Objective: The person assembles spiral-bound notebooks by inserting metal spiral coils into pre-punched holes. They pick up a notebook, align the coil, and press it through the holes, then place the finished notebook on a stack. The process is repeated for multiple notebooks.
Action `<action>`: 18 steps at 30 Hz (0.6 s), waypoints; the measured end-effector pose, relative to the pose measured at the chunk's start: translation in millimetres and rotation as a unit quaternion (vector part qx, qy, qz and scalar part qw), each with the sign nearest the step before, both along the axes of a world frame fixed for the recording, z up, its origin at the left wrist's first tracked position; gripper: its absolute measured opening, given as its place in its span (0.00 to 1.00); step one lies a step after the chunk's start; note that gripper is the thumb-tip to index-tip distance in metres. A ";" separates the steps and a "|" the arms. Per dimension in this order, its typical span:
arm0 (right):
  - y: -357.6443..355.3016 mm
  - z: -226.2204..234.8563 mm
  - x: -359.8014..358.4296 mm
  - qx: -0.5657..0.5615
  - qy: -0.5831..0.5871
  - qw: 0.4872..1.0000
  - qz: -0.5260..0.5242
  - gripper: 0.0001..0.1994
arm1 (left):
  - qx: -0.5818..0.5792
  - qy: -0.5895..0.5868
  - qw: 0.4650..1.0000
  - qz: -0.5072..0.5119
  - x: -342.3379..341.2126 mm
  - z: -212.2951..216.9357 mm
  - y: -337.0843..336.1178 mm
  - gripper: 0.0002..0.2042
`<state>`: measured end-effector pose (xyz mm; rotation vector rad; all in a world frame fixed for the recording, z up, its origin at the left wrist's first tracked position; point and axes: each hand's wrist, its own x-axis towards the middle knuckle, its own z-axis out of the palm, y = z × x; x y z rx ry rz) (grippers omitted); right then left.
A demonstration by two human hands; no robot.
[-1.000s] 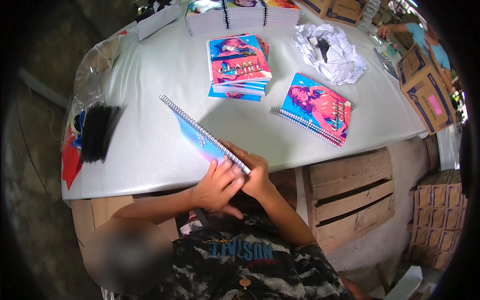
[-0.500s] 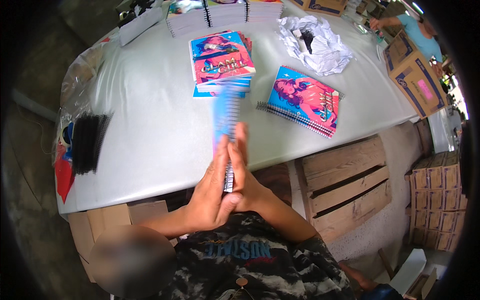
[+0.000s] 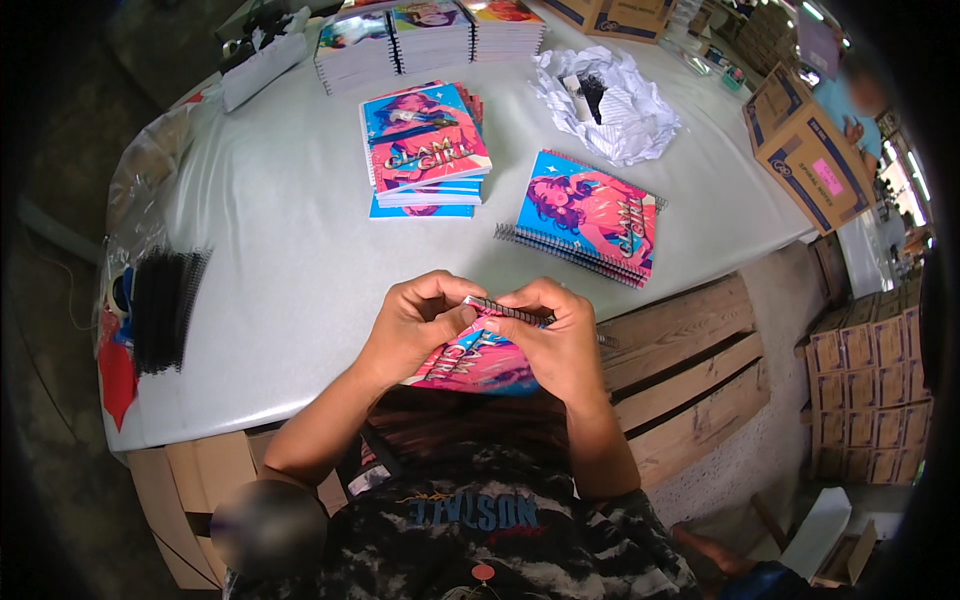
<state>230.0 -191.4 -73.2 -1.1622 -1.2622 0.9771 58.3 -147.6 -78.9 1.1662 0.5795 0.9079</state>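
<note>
At the table's near edge I hold a notebook [image 3: 485, 365] with a pink and blue cover, tilted, its bound edge away from me. A dark spiral coil [image 3: 515, 312] runs along that edge, and its end sticks out past my right hand. My left hand [image 3: 415, 325] pinches the left end of the bound edge between thumb and fingers. My right hand [image 3: 555, 340] grips the same edge farther right, thumb on the cover. Beyond them lies a stack of matching notebooks [image 3: 425, 145] with a pen-like tool on top. To its right sit several coiled notebooks [image 3: 590, 215], their coil ends projecting.
Black spiral coils [image 3: 168, 310] lie at the table's left edge beside a red piece [image 3: 118, 385]. Crumpled white paper [image 3: 640, 120] holds something black. Notebook stacks [image 3: 435, 50] stand at the back. A carton [image 3: 815, 165] is at right, with a person behind it; a wooden crate [image 3: 690, 350] stands below.
The notebook, upright between my flattened palms before, is now tilted low toward me. My hands have parted and pinch its coiled edge. The view has shifted slightly.
</note>
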 end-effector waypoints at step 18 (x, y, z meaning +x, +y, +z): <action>23.9 -1.4 125.9 0.265 -0.026 0.831 -0.489 0.26 | 0.167 0.098 0.937 0.290 114.3 15.3 84.5 0.18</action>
